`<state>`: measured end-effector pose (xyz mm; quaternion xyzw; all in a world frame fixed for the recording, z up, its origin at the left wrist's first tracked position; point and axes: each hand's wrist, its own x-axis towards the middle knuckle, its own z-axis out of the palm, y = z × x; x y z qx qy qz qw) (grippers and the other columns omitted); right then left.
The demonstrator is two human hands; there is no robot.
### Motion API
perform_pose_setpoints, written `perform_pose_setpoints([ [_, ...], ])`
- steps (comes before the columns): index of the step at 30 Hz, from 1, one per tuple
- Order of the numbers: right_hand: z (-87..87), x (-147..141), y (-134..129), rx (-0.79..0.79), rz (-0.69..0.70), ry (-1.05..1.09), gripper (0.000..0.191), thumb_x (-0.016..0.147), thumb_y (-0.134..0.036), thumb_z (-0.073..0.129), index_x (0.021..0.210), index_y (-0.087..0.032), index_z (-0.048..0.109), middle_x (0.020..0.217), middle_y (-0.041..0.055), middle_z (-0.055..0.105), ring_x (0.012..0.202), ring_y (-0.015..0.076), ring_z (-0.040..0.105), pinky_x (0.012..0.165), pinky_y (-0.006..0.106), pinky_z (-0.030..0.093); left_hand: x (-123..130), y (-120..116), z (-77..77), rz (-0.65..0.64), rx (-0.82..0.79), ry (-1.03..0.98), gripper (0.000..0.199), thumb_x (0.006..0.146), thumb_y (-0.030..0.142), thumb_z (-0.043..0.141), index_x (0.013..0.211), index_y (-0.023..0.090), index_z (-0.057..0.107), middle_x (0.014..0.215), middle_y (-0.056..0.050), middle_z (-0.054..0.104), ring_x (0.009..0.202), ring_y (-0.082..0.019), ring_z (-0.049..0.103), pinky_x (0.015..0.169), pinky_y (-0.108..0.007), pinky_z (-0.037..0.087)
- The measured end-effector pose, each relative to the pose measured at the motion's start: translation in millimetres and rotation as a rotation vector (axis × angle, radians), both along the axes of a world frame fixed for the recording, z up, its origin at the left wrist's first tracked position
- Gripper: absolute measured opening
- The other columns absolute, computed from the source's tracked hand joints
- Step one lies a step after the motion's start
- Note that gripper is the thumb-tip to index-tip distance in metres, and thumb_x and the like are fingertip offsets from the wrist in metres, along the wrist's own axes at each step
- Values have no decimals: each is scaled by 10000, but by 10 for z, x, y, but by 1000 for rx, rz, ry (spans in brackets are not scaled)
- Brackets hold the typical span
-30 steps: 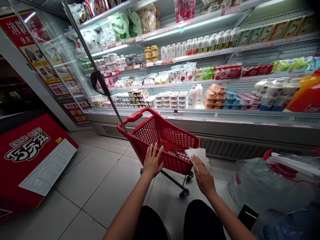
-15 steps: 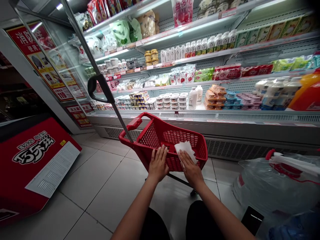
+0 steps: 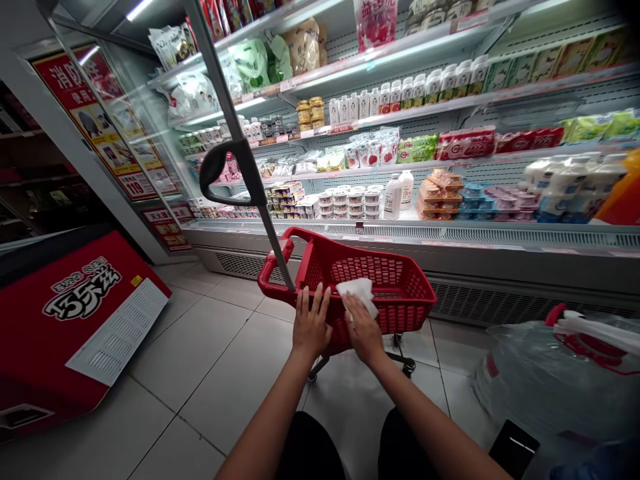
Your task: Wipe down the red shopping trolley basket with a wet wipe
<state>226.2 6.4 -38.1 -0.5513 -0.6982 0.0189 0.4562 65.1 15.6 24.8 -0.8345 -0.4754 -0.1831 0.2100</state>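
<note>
A red plastic shopping cart [image 3: 407,315] with a perforated basket stands in front of me, its long pull handle [image 3: 260,177] rising at the left. My left hand [image 3: 311,325] lies against the near side of the basket close to the handle end, fingers stretched out and spread. Beside it, my right hand [image 3: 364,333] presses a white tissue [image 3: 361,288] on the basket's near rim, fingers laid over the tissue. Part of the tissue sticks out beyond the fingertips. Nothing shows inside the basket where I can see into it.
Behind the cart runs a refrigerated shelf [image 3: 480,233] stocked with yogurt, bottles and bags. A red freezer [image 3: 35,347] stands at left. At right are a large clear water jug [image 3: 540,373] and a black phone [image 3: 515,447]. Pale tiles [image 3: 215,380] cover the floor.
My right hand has slid the tissue left along the near rim, toward my left hand. The cart has turned slightly and appears further right, and the view has shifted a little.
</note>
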Motion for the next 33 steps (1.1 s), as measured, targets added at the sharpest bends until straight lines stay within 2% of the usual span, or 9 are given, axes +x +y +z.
perform_pose_setpoints([
  [3,199,-358,39,13,140,58,530,1093,-303,282,1610,-212,352,1605,70,453,1507,209,381,1235,453,369,-31,8,33,-4,14,-6,837,883,173,525,1650,146,191,1698,-77,287,1556,-319,259,1297,-499,203],
  [7,180,-87,-20,11,192,23,520,1093,-286,275,1604,-255,367,1599,38,466,1510,198,374,1236,450,371,-246,34,166,-70,6,28,905,842,115,514,1660,167,131,1717,-62,211,1565,-244,269,1301,-435,211],
  [12,-88,630,-128,-34,16,-23,518,1094,-309,274,1601,-265,375,1603,30,462,1507,213,381,1218,461,393,-453,41,302,13,75,30,848,812,155,629,1587,381,371,1718,45,154,1597,-368,92,1278,-665,-7],
  [14,-139,752,-138,-61,-30,-24,516,1097,-331,270,1597,-269,383,1605,24,460,1513,214,370,1213,455,399,-437,28,312,31,80,18,826,783,174,675,1550,378,446,1720,73,131,1588,-421,-27,1265,-698,-12],
  [17,-149,751,-114,-86,-75,6,514,1101,-355,260,1588,-274,400,1597,20,472,1519,213,359,1208,454,404,-366,8,299,37,73,6,826,757,178,694,1538,333,476,1723,74,117,1572,-447,-107,1267,-702,10],
  [21,-149,685,-77,-93,-70,36,513,1103,-356,252,1586,-273,402,1602,12,465,1526,205,344,1212,450,396,-348,15,267,80,85,-46,832,742,165,707,1517,381,494,1724,83,101,1566,-472,-100,1236,-762,6],
  [24,-166,658,-63,-82,-51,45,512,1101,-353,256,1585,-277,406,1601,13,465,1526,212,343,1221,466,381,-397,26,258,76,73,-60,877,731,157,716,1541,377,460,1731,69,80,1567,-478,-72,1255,-730,74],
  [28,-86,389,-6,-49,-22,83,511,1095,-332,270,1572,-250,435,1581,43,492,1511,229,374,1222,495,377,-440,23,306,43,39,-56,965,745,134,672,1620,323,311,1737,31,70,1585,-437,18,1283,-637,172],
  [33,346,-501,136,18,206,83,522,1074,-267,308,1585,-245,412,1579,53,490,1499,222,396,1227,481,384,-489,39,388,40,64,-85,1022,806,81,575,1666,257,50,1739,-45,17,1583,-336,193,1288,-532,238],
])
